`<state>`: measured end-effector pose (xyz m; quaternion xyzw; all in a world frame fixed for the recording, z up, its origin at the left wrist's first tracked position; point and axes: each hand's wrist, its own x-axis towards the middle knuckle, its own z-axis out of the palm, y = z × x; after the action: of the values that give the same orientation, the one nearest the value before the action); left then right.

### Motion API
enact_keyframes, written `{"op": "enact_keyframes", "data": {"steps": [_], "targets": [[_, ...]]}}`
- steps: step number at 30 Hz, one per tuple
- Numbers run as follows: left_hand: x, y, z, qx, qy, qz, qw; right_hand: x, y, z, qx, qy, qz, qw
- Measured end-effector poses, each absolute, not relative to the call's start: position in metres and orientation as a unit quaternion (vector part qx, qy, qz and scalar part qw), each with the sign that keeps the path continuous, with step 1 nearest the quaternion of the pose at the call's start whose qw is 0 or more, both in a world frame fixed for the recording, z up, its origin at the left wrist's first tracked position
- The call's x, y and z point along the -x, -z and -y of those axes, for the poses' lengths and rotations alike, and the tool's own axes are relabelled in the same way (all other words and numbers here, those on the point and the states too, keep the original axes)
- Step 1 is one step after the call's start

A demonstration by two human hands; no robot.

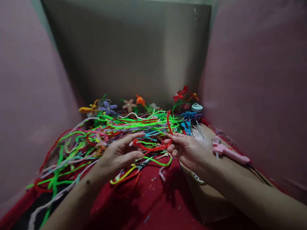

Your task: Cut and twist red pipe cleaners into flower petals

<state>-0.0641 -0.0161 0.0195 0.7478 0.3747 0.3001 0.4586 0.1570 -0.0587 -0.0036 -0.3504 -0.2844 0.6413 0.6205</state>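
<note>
A red pipe cleaner [153, 149] is bent into a curve in front of me. My right hand [185, 148] pinches it between thumb and fingers, and one end sticks up above that hand. The other end, folded over with a pale tip, lies between the parted thumb and fingers of my left hand [123, 151], which does not grip it. Beyond both hands spreads a tangled heap of pipe cleaners [134, 124], mostly bright green, with red, pink, lilac and blue among them. Below my left fingers lies a pair of scissors [139, 167] with yellow and orange-red handles.
Pipe-cleaner flowers stand behind the heap: a purple flower [108, 108], an orange flower [140, 100] and a red flower [178, 95]. At right, a pink glue gun [230, 153] with a cord rests on brown cardboard [211, 201]. Scraps dot the red cloth [160, 204].
</note>
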Motion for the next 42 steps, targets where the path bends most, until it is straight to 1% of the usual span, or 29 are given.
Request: {"op": "enact_keyframes", "data": {"steps": [2, 6, 10, 12, 14, 15, 20, 22, 26, 30, 32, 35, 38, 42], "targets": [[0.056, -0.012, 0.022, -0.723, -0.313, -0.348, 0.509, -0.147, 0.007, 0.056, 0.347, -0.656, 0.282, 0.608], [0.051, -0.003, 0.023, -0.693, -0.386, -0.323, 0.516, -0.139, 0.022, 0.049, 0.349, -0.68, 0.251, 0.594], [0.05, -0.004, 0.024, -0.68, -0.344, -0.299, 0.575, -0.139, 0.035, 0.045, 0.361, -0.68, 0.207, 0.604], [0.048, -0.004, 0.025, -0.71, -0.334, -0.29, 0.547, -0.138, 0.038, 0.044, 0.36, -0.684, 0.199, 0.602], [0.045, -0.003, 0.026, -0.726, -0.354, -0.283, 0.517, -0.139, 0.039, 0.044, 0.351, -0.701, 0.196, 0.589], [0.043, -0.002, 0.027, -0.717, -0.369, -0.276, 0.523, -0.14, 0.038, 0.044, 0.344, -0.709, 0.193, 0.585], [0.036, 0.007, 0.026, -0.576, -0.406, -0.189, 0.684, -0.154, 0.022, 0.046, 0.284, -0.737, 0.184, 0.585], [0.034, 0.009, 0.027, -0.535, -0.409, -0.183, 0.716, -0.161, 0.015, 0.046, 0.274, -0.738, 0.188, 0.588], [0.032, 0.011, 0.023, -0.487, -0.464, -0.2, 0.713, -0.172, 0.013, 0.042, 0.276, -0.684, 0.201, 0.644], [0.033, 0.008, 0.014, -0.443, -0.496, -0.215, 0.715, -0.176, 0.019, 0.035, 0.286, -0.64, 0.22, 0.679], [0.033, 0.004, 0.011, -0.399, -0.535, -0.214, 0.713, -0.176, 0.021, 0.033, 0.29, -0.622, 0.229, 0.69], [0.034, -0.002, 0.011, -0.344, -0.582, -0.224, 0.702, -0.175, 0.021, 0.034, 0.295, -0.622, 0.261, 0.676], [0.037, -0.006, 0.012, -0.344, -0.571, -0.244, 0.704, -0.171, 0.02, 0.04, 0.297, -0.624, 0.305, 0.655], [0.043, -0.011, 0.012, -0.356, -0.584, -0.233, 0.692, -0.166, 0.015, 0.047, 0.314, -0.606, 0.339, 0.647]]}}
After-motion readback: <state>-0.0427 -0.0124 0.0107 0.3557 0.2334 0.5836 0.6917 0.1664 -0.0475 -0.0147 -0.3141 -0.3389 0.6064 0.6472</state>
